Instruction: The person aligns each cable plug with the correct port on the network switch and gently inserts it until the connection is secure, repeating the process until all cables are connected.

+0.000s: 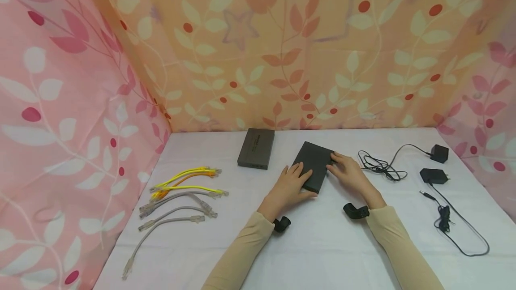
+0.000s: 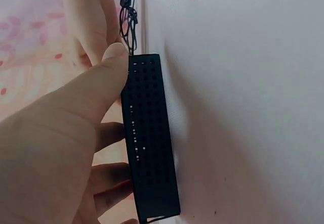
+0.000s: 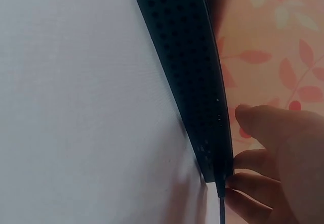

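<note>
A dark flat network switch (image 1: 312, 167) lies turned at an angle on the white table, between both hands. My left hand (image 1: 288, 187) holds its left side, fingers over the top and thumb at the near corner. In the left wrist view the perforated side of the switch (image 2: 149, 133) shows beside the thumb. My right hand (image 1: 352, 176) touches the right edge with its fingertips. The right wrist view shows those fingers at one end of the switch (image 3: 187, 62), the thumb held apart. A thin dark cord (image 3: 221, 204) appears there; whether it is attached I cannot tell.
Another network switch (image 1: 255, 149) lies at the back. Left are several yellow and orange cables (image 1: 193, 172) and several grey network cables (image 1: 173, 221). To the right lie two power adapters (image 1: 439, 153) with black cords (image 1: 380, 167). Patterned cloth (image 1: 282, 57) walls the table.
</note>
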### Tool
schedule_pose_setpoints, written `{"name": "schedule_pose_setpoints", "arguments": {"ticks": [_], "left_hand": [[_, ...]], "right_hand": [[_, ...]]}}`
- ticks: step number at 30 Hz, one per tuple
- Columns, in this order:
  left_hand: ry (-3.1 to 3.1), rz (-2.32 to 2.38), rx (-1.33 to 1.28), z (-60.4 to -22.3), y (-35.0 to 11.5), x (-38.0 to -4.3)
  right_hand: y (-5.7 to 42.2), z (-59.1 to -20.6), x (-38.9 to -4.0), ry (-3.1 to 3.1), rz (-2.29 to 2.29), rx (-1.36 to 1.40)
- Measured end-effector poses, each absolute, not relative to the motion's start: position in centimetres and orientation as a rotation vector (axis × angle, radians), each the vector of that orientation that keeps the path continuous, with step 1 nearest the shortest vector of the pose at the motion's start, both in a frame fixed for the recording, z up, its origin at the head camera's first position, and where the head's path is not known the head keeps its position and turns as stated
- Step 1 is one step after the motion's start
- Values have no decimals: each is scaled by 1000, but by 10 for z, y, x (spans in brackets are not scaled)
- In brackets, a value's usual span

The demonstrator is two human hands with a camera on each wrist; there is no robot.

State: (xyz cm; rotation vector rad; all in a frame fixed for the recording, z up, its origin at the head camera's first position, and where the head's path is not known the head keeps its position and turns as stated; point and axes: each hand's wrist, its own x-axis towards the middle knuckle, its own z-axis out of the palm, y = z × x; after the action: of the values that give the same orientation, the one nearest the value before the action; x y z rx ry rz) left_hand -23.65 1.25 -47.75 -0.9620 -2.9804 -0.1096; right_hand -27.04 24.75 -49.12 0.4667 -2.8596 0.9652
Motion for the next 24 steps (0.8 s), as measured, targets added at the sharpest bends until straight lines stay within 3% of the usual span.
{"name": "schedule_pose_setpoints", "arguments": {"ticks": [24], "left_hand": [[-2903,-93,-1127,-477,24,-226]], "right_hand": [[249,-496,-286,-2905,810,584]]}}
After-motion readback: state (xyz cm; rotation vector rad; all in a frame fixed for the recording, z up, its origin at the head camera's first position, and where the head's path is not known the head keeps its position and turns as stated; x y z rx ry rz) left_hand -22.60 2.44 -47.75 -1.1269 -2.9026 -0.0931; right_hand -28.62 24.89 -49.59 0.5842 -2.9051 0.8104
